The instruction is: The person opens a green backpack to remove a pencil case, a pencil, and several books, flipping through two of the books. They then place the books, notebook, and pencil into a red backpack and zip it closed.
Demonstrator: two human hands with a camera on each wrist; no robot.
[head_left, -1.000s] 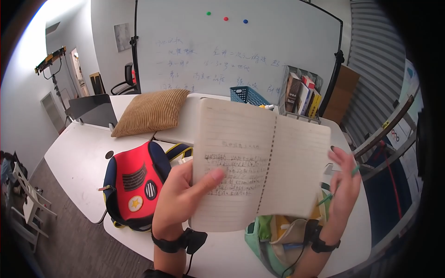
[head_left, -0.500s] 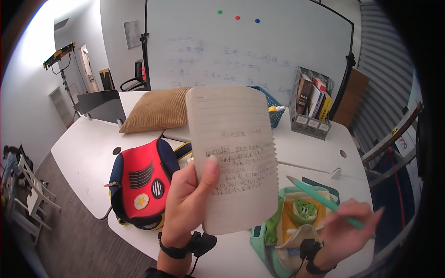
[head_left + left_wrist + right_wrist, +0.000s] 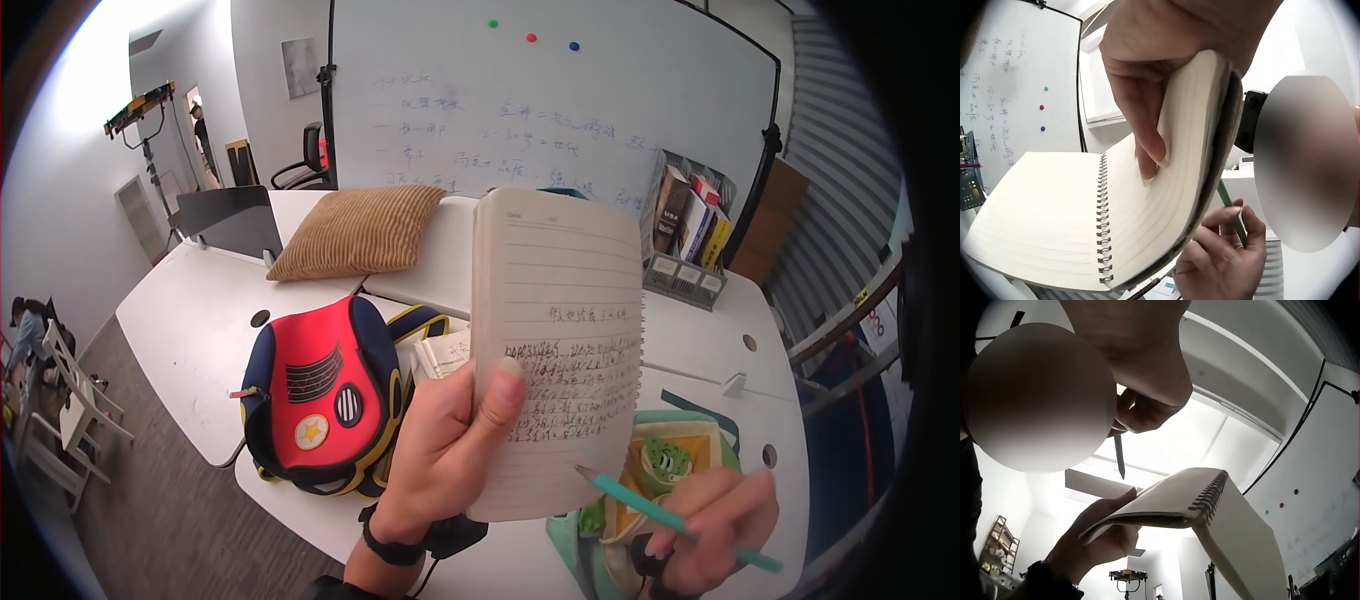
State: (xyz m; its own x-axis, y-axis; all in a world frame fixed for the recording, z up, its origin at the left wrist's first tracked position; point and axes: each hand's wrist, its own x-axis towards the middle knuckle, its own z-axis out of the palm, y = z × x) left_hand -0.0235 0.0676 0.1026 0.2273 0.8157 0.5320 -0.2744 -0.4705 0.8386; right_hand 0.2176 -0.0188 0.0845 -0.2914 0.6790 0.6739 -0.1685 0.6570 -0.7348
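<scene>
My left hand (image 3: 440, 450) grips a spiral-bound notebook (image 3: 560, 270) upright by its left edge, thumb on a page with handwriting and fingers behind. In the left wrist view, the notebook (image 3: 1054, 219) lies open around its wire spiral, with that hand's fingers (image 3: 1141, 125) against a lined page. My right hand (image 3: 720, 530) pinches a green pencil (image 3: 655, 512), whose tip points left at the lower part of the page; whether it touches the paper I cannot tell. The right wrist view shows the pencil (image 3: 1119, 459) above the notebook (image 3: 1160, 500).
A red and navy backpack (image 3: 325, 390) lies left of the notebook, with another small book (image 3: 440, 352) beside it. An open green bag (image 3: 700, 425) is behind my right hand. Farther back are a brown corduroy pillow (image 3: 360, 230), a book rack (image 3: 685, 275) and a whiteboard (image 3: 560, 100).
The notebook's right-hand page has folded back out of the head view. My right hand let go of that side, dropped lower, then moved left with the pencil turned toward the written page.
</scene>
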